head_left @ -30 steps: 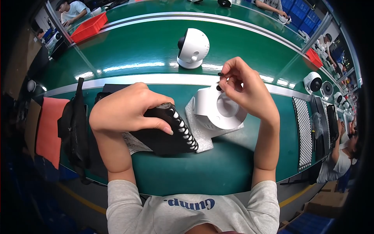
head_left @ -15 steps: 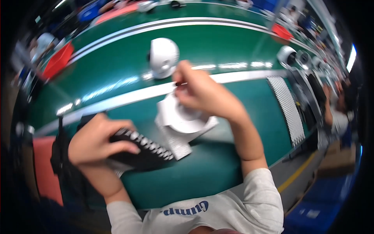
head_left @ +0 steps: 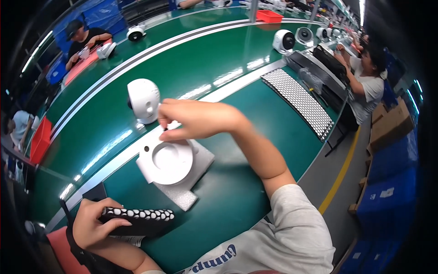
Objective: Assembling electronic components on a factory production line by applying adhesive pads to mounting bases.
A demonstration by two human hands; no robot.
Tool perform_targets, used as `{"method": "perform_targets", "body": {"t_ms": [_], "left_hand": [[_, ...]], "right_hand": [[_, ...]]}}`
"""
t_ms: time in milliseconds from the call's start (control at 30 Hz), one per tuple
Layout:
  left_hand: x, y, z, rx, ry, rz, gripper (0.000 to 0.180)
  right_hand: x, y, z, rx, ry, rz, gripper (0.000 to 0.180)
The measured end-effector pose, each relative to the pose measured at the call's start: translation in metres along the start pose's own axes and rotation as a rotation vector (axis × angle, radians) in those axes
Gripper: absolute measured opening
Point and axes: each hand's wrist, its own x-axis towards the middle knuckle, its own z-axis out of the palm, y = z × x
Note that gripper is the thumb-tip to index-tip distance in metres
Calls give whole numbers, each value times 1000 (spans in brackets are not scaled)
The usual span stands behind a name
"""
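Note:
My right hand point(head_left: 194, 119) is closed in a pinch on a small black piece point(head_left: 165, 130), partly hidden by the fingers. It hovers at the far rim of a white round plastic base point(head_left: 171, 162), which has a shallow recess and a dark round spot near its left edge. Under the base lies a grey-white foam block point(head_left: 185, 199). At lower left, my left hand point(head_left: 93, 223) grips a black sheet with rows of white dots point(head_left: 139, 221), thumb on the near side. Just beyond the base stands a white rounded fan-like unit point(head_left: 145, 100).
A second dotted sheet point(head_left: 299, 102) lies on the green bench to the right, near a grey tray point(head_left: 319, 75). Red bins point(head_left: 41, 140) and several white units point(head_left: 284, 41) stand along the line. A co-worker point(head_left: 365, 84) sits at right, another person point(head_left: 84, 43) at far left.
The view has swung right, shifting the bench things left and down in the picture. The dotted sheet in my left hand has turned closer to level. My right hand keeps its pinch near the base.

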Motion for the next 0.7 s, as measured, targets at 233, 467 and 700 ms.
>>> {"method": "perform_targets", "body": {"t_ms": [233,467,700], "left_hand": [[5,2,0,-117,-46,24,19],[5,2,-2,-66,-56,39,21],[1,-1,-1,-74,-36,53,21]], "right_hand": [[1,6,-17,109,-78,-17,12],[2,6,-16,157,-9,18,12],[-1,-2,-14,255,31,77,14]]}}
